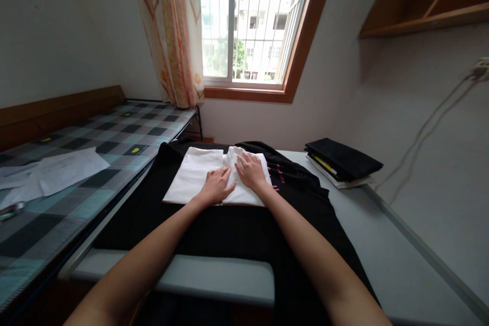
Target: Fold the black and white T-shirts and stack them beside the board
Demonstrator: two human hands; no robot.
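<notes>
Smoothing, it seems: left hand (217, 186) and right hand (250, 169) spread, grip empty, on the folded white garment (191, 174) over black clothing (237, 232) on the desk (362, 229); next calls for even pressure.

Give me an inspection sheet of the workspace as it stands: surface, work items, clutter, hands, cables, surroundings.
Surface: pale table, partly covered by a black garment that hangs over the near edge.
Work items: white folded cloth lying on the black garment, which bears pink marks.
Clutter: dark folded item on the table's right side, lighter things beneath it; papers on the bed.
Hands: left hand and right hand both palm down on the white cloth.
Cables: two strands down the right wall; lower end unclear.
Surroundings: barred window ahead, curtain on its left, wooden shelf upper right.
</notes>
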